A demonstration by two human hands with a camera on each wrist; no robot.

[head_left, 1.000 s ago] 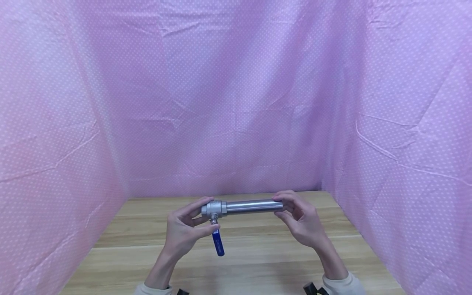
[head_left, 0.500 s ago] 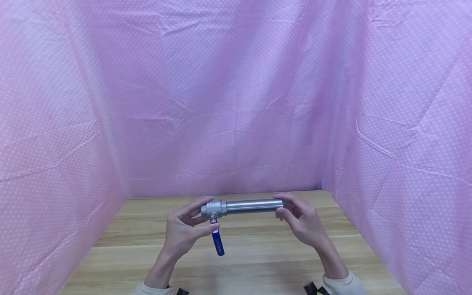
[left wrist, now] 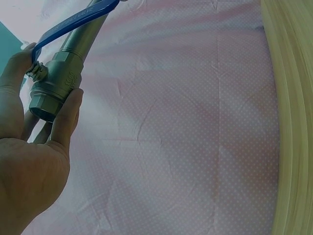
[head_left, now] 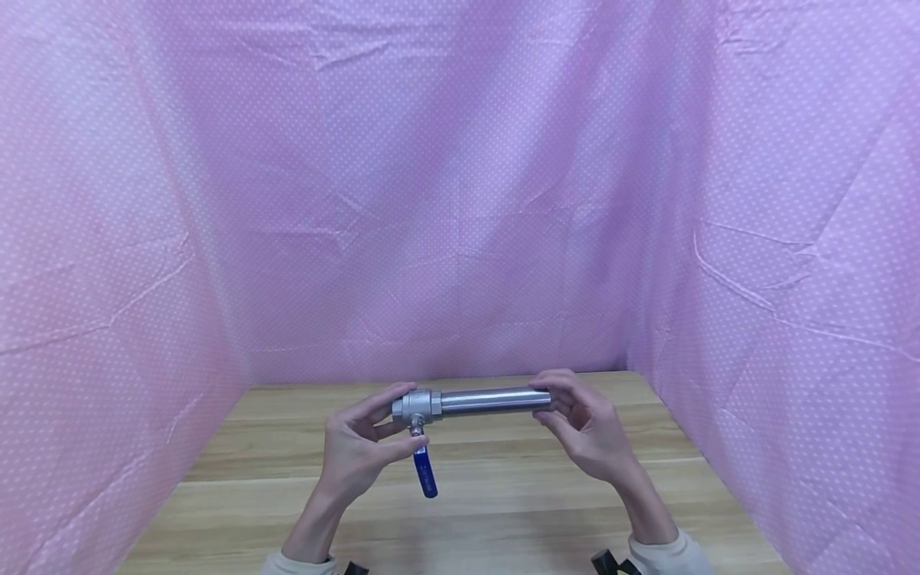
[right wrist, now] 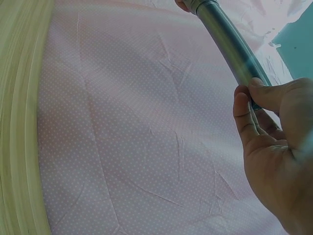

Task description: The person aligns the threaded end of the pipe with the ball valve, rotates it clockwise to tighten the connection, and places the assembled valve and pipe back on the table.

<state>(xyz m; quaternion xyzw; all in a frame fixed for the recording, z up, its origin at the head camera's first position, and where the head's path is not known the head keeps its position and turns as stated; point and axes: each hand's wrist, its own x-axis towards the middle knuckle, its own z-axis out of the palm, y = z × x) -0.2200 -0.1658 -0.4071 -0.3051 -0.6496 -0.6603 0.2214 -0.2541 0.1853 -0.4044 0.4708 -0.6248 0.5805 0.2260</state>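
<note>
A silver ball valve (head_left: 418, 406) with a blue lever handle (head_left: 426, 471) is held above the table by my left hand (head_left: 357, 447). Its fingers curl behind the valve body while the thumb presses near the top of the lever. From the valve's right side runs a straight steel pipe (head_left: 489, 402), roughly level in the head view. My right hand (head_left: 592, 431) pinches the pipe's free end between thumb and fingers. In the left wrist view the open hexagonal end of the valve (left wrist: 45, 105) faces the palm. The right wrist view shows the pipe (right wrist: 234, 46) leading away from the fingertips.
Below the hands lies a light wood-grain table (head_left: 474, 495). Pink dotted cloth (head_left: 460, 200) hangs at the back and on both sides, meeting the table's edges. Dark pieces of the wrist gear (head_left: 606, 561) show near the sleeves.
My right thumb and fingers loosened and shifted at the pipe's end, then closed on it again. My left hand and the valve have stayed in place.
</note>
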